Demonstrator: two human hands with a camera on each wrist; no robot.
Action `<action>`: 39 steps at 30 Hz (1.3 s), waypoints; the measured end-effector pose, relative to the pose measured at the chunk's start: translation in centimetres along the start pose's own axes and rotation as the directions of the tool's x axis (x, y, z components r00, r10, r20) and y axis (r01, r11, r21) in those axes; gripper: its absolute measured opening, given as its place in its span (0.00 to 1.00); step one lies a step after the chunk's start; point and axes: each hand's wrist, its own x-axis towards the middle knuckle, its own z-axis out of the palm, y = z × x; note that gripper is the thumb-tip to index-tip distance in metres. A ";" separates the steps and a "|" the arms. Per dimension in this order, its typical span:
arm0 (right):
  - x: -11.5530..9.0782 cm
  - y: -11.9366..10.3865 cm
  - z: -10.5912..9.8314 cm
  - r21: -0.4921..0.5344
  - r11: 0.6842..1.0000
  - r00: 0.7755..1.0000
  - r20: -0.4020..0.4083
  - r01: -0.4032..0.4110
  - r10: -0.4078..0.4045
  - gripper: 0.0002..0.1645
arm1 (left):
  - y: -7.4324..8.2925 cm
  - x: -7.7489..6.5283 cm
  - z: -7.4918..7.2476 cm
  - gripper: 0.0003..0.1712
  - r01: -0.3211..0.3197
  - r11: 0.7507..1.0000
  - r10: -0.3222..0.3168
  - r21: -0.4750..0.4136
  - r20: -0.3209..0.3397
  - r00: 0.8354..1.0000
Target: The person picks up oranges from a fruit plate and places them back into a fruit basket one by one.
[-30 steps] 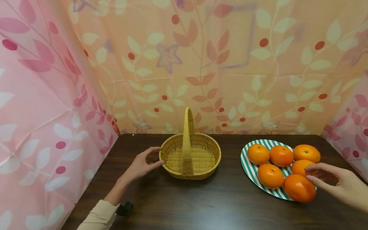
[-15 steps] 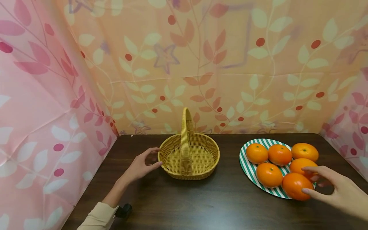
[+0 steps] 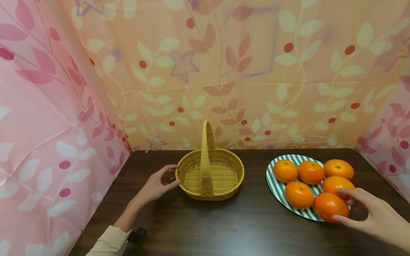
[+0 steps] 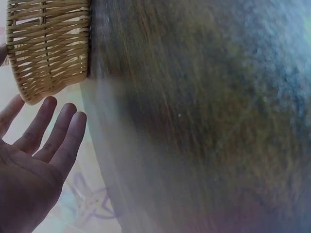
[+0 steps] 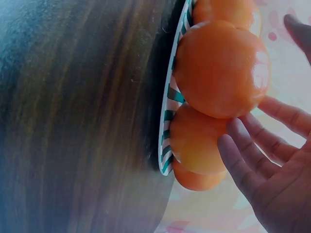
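Observation:
A yellow woven basket (image 3: 221, 193) with a tall hoop handle stands mid-table, nothing in it. At its left rim, my left hand (image 3: 158, 183) has thumb and forefinger touching or close to the weave; the left wrist view shows the fingers extended below the basket wall (image 4: 51, 48). On the right, several oranges sit on a green-and-white striped plate (image 3: 275, 181). My right hand (image 3: 373, 209) is at the front-right orange (image 3: 330, 206), thumb in front and fingers behind. Seen from the right wrist, the fingers reach that orange (image 5: 218, 73) nearly straight, with the thumb apart.
The dark wooden table (image 3: 224, 227) is bounded by a floral curtain (image 3: 153, 106) behind and pink floral cloth (image 3: 48, 142) on the left. Another orange (image 3: 337, 183) lies right behind the one by my right hand. A black band (image 3: 137, 235) shows at the left wrist.
My right hand has come forward and lower, from above the oranges' right side to around the front-right orange. The left hand stays at the basket rim; the head view has shifted slightly.

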 end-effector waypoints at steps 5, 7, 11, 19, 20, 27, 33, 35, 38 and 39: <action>0.0 0.3 0.5 -0.055 0.997 0.998 -0.030 0.046 -0.048 0.47 | 0.0 0.0 0.0 0.35 -0.003 1.000 0.003 0.003 0.001 1.000; 0.0 0.5 0.8 -0.075 0.995 0.997 -0.042 0.063 -0.066 0.48 | 0.0 -0.1 0.0 0.34 -0.004 1.000 0.004 0.003 0.000 1.000; -0.1 0.6 1.2 -0.115 0.991 0.996 -0.049 0.072 -0.079 0.50 | -0.2 -0.1 0.1 0.34 0.000 1.000 0.000 0.001 0.002 1.000; 0.0 0.5 1.5 -0.127 0.987 0.995 -0.009 0.100 -0.102 0.51 | -0.4 0.0 0.1 0.34 -0.004 1.000 0.004 -0.003 0.001 1.000; 0.0 0.6 1.5 -0.121 0.986 0.994 -0.006 0.111 -0.113 0.51 | -0.4 0.0 0.1 0.34 -0.005 1.000 0.005 -0.002 0.001 1.000; 0.1 0.6 1.6 -0.106 0.985 0.990 0.008 0.138 -0.138 0.52 | -0.3 0.0 0.0 0.34 -0.003 1.000 0.003 -0.009 0.010 1.000; 0.2 0.5 1.6 -0.097 0.986 0.991 0.019 0.135 -0.134 0.52 | -0.1 -0.1 0.0 0.35 0.002 1.000 -0.001 -0.006 0.008 1.000; 0.1 0.5 1.6 -0.097 0.988 0.992 0.028 0.123 -0.121 0.52 | -0.1 -0.1 0.0 0.35 0.004 1.000 -0.004 -0.005 0.005 1.000; 0.1 0.5 1.5 -0.100 0.989 0.993 0.034 0.113 -0.110 0.53 | 0.0 -0.1 0.0 0.35 0.007 1.000 -0.007 -0.003 0.005 1.000; 0.1 0.5 1.4 -0.099 0.989 0.993 0.034 0.114 -0.111 0.53 | 0.0 -0.1 0.0 0.35 0.009 1.000 -0.009 -0.002 0.006 1.000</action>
